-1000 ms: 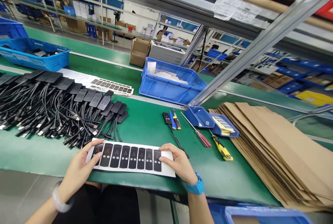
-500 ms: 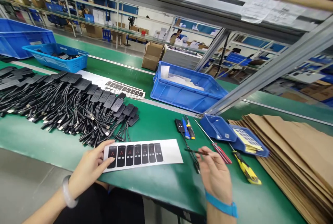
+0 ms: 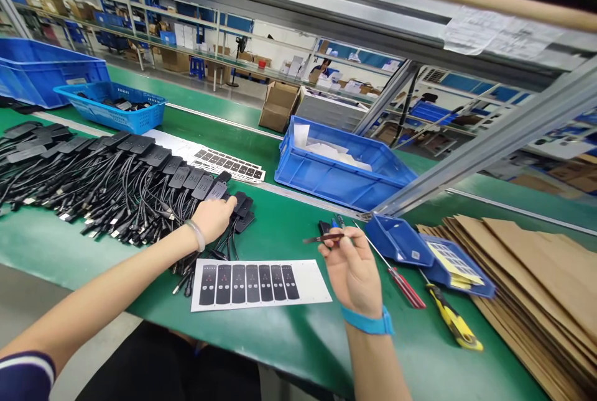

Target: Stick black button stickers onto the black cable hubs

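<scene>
My left hand (image 3: 215,217) reaches over the pile of black cabled boxes (image 3: 153,155), its fingers closed at the edge of a small black box (image 3: 241,203) at the pile's right end. The fingertips are partly hidden. My right hand (image 3: 352,264) pinches a thin dark label (image 3: 321,238), seen nearly edge-on, above the bench. Between the hands, a white sheet (image 3: 314,283) of black labels lies flat on the green bench (image 3: 233,332). Behind my right hand, a black box (image 3: 323,227) and a blue-handled tool (image 3: 334,222) are partly covered.
A red-handled screwdriver (image 3: 405,286) and a yellow utility knife (image 3: 454,320) lie to the right, near small blue trays (image 3: 396,242) and stacked brown cardboard (image 3: 536,264). Farther back stand a blue bin (image 3: 336,180), a blue basket (image 3: 140,120) and more label sheets (image 3: 228,165).
My left hand has let go of the label sheet and moved up to the black boxes. My right hand has moved left and up with the dark label. The sheet now lies flat.
</scene>
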A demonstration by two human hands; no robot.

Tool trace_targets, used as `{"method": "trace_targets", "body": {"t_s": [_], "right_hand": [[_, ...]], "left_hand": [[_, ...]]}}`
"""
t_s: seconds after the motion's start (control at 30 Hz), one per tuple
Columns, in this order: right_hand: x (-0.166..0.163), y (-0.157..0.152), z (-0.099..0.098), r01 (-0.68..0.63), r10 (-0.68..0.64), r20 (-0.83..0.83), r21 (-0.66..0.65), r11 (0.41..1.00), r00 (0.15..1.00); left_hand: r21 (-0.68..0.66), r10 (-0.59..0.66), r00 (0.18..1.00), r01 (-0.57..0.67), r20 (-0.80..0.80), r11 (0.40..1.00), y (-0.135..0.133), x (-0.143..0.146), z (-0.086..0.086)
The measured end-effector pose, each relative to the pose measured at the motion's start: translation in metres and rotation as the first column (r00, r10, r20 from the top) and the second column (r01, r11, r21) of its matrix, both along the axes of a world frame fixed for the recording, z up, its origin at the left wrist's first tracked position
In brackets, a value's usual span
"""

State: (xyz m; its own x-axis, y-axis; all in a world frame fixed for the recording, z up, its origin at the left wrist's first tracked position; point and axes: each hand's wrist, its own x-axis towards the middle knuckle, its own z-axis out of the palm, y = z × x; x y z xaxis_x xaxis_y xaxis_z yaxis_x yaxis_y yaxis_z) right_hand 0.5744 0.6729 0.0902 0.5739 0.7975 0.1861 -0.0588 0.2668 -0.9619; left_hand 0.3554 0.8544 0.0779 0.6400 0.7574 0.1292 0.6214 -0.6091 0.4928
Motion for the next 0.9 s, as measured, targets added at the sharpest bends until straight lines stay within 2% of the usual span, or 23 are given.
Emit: {"method": "trace_targets", "body": {"t_s": [0.1, 0.13, 0.17, 0.2, 0.23, 0.27, 0.3, 0.33, 0.37, 0.4, 0.43, 0.47, 0.53, 0.67, 0.83, 0.9], "right_hand": [[-0.007, 0.018, 0.008, -0.07, 0.07, -0.033, -0.002, 0.998, 0.997], [-0.009, 0.024, 0.01, -0.095, 0.096, -0.084, 0.008, 0.995, 0.992], [-0.012, 0.029, 0.012, -0.119, 0.121, -0.148, 0.024, 0.993, 0.981], [-0.015, 0.034, 0.013, -0.14, 0.146, -0.211, 0.044, 0.989, 0.967], [-0.019, 0.038, 0.014, -0.155, 0.167, -0.267, 0.065, 0.986, 0.949], [-0.022, 0.042, 0.014, -0.168, 0.187, -0.313, 0.086, 0.982, 0.931], [-0.026, 0.046, 0.013, -0.18, 0.205, -0.349, 0.101, 0.978, 0.914], [-0.029, 0.049, 0.012, -0.193, 0.221, -0.383, 0.11, 0.975, 0.897], [-0.033, 0.051, 0.01, -0.206, 0.233, -0.418, 0.109, 0.972, 0.878], [-0.036, 0.052, 0.006, -0.219, 0.24, -0.455, 0.099, 0.971, 0.858], [-0.038, 0.053, 0.003, -0.231, 0.24, -0.486, 0.081, 0.97, 0.84], [-0.041, 0.053, -0.002, -0.243, 0.237, -0.505, 0.055, 0.969, 0.83], [-0.043, 0.053, -0.011, -0.258, 0.219, -0.503, -0.008, 0.966, 0.836], [-0.047, 0.051, -0.028, -0.243, 0.18, -0.374, -0.127, 0.962, 0.91], [-0.05, 0.049, -0.039, -0.168, 0.144, -0.141, -0.176, 0.97, 0.979], [-0.052, 0.048, -0.041, -0.142, 0.132, -0.064, -0.185, 0.973, 0.989]], "left_hand": [[-0.093, -0.009, 0.994, 0.02, 0.111, 0.995, 0.008, -0.004, 0.014], [-0.185, -0.008, 0.983, 0.043, 0.185, 0.982, 0.01, -0.005, 0.015], [-0.33, 0.013, 0.956, 0.088, 0.291, 0.94, 0.01, -0.006, 0.016], [-0.504, 0.072, 0.907, 0.163, 0.414, 0.848, 0.009, -0.005, 0.015], [-0.663, 0.173, 0.836, 0.269, 0.521, 0.699, 0.005, -0.004, 0.012], [-0.766, 0.294, 0.759, 0.388, 0.581, 0.513, 0.0, -0.003, 0.009], [-0.805, 0.401, 0.699, 0.491, 0.592, 0.333, -0.006, -0.001, 0.005], [-0.808, 0.464, 0.674, 0.558, 0.574, 0.19, -0.013, 0.0, 0.002], [-0.798, 0.492, 0.675, 0.598, 0.55, 0.071, -0.021, 0.002, -0.002], [-0.785, 0.498, 0.688, 0.619, 0.528, -0.023, -0.029, 0.003, -0.006], [-0.776, 0.491, 0.705, 0.625, 0.511, -0.09, -0.036, 0.003, -0.009], [-0.773, 0.478, 0.722, 0.621, 0.501, -0.128, -0.043, 0.004, -0.012], [-0.784, 0.448, 0.741, 0.607, 0.5, -0.13, -0.054, 0.003, -0.016], [-0.804, 0.417, 0.748, 0.592, 0.517, -0.064, -0.065, 0.003, -0.021], [-0.852, 0.352, 0.791, 0.523, 0.5, 0.037, -0.071, 0.004, -0.021], [-0.85, 0.315, 0.8, 0.525, 0.51, 0.043, -0.072, 0.003, -0.022]]}}
